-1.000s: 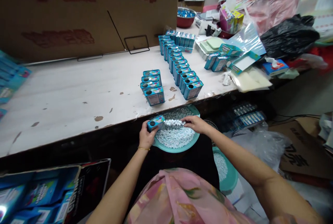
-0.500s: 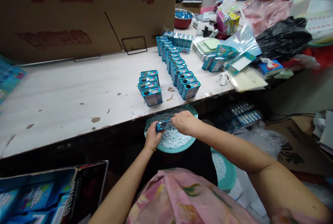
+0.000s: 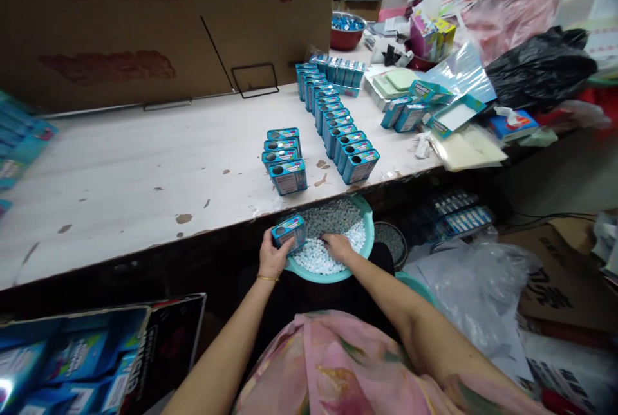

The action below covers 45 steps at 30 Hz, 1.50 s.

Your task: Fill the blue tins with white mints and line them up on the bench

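Desk (image 3: 120,177) with basin (image 3: 369,235) below its front edge

We find the desk white-topped and worn to brown in scattered patches. A large cardboard carton (image 3: 168,22), marked with red smears, stands along its back left. At the lower left, we note an open case (image 3: 168,338) with a dark printed side, filled with blue packs (image 3: 74,357). Among the clutter at the right end lies a black plastic bag (image 3: 538,71).

The teal basin sits partly in the shadow of the desk edge. On the desk we record a row of blue boxes (image 3: 335,137) running from near the front edge toward the back. A red bowl (image 3: 346,40) stands beyond, its blue contents too small for us to identify. Left of the row, and apart from it, stands a group of four boxes (image 3: 288,180), one behind another.

The left hand (image 3: 273,254) is clamped on a single blue box (image 3: 294,231), thumb across its front. We place this box at the left side of the basin, tilted, its top showing a dark round spot. The right hand (image 3: 338,249) is down inside the basin. Its fingertips are hidden, and we cannot tell whether they are apart or together. On the left wrist we observe a thin gold-coloured bracelet (image 3: 268,278). Smallest are the white pellets (image 3: 321,259) lying loose in the basin.
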Each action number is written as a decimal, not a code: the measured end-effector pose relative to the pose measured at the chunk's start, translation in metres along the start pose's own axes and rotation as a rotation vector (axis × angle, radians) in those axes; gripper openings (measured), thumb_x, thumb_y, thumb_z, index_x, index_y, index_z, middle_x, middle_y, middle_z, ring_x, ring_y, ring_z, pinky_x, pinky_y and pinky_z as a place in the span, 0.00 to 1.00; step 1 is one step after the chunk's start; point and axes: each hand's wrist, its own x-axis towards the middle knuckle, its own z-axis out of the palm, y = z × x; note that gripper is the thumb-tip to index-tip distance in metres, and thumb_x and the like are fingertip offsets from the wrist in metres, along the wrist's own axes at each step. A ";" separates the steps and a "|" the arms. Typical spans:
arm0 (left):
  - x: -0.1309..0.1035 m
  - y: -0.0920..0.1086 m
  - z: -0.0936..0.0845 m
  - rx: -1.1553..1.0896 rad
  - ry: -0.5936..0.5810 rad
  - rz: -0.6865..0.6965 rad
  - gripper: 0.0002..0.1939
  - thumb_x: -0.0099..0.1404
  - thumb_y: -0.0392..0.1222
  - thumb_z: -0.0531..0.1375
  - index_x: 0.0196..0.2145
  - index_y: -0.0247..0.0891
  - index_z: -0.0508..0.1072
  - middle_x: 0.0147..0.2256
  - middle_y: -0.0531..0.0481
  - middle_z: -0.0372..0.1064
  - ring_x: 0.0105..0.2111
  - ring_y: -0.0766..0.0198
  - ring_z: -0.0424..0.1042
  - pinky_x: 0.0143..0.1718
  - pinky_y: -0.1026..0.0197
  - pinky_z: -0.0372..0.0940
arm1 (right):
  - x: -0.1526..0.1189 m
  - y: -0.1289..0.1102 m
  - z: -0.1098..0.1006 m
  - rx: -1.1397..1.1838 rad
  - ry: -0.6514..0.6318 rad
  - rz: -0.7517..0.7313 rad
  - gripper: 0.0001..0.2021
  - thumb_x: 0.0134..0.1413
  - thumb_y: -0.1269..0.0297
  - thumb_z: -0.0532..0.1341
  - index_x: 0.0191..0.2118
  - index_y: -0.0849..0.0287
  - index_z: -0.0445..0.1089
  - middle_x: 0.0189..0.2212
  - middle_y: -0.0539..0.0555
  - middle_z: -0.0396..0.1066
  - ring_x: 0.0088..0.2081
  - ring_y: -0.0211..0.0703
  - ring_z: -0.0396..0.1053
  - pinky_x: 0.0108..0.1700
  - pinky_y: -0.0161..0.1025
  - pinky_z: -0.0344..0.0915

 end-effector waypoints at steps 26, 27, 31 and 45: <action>-0.005 0.009 0.027 0.421 -0.205 0.260 0.17 0.50 0.40 0.56 0.40 0.39 0.64 0.39 0.46 0.66 0.41 0.55 0.65 0.42 0.54 0.58 | -0.062 -0.045 -0.150 -0.400 0.104 -0.255 0.12 0.52 0.66 0.50 0.42 0.58 0.64 0.35 0.59 0.70 0.38 0.47 0.68 0.38 0.42 0.61; -0.005 0.009 0.028 0.420 -0.206 0.258 0.17 0.50 0.39 0.56 0.40 0.39 0.64 0.39 0.46 0.66 0.41 0.55 0.65 0.42 0.54 0.58 | -0.062 -0.050 -0.150 -0.418 0.122 -0.267 0.11 0.52 0.68 0.50 0.40 0.60 0.65 0.34 0.60 0.70 0.37 0.47 0.68 0.38 0.41 0.61; -0.003 0.008 0.029 0.380 -0.189 0.222 0.17 0.49 0.40 0.56 0.40 0.39 0.64 0.37 0.47 0.66 0.39 0.56 0.66 0.41 0.55 0.60 | -0.067 -0.059 -0.155 -0.437 0.160 -0.298 0.11 0.52 0.73 0.48 0.37 0.63 0.65 0.33 0.61 0.69 0.37 0.46 0.68 0.36 0.39 0.61; -0.003 -0.001 -0.001 0.046 0.020 0.027 0.22 0.46 0.47 0.61 0.38 0.37 0.62 0.32 0.51 0.66 0.32 0.64 0.67 0.38 0.59 0.63 | -0.019 0.026 -0.035 -0.067 -0.004 0.026 0.12 0.51 0.71 0.50 0.41 0.61 0.67 0.41 0.61 0.68 0.44 0.48 0.65 0.43 0.41 0.58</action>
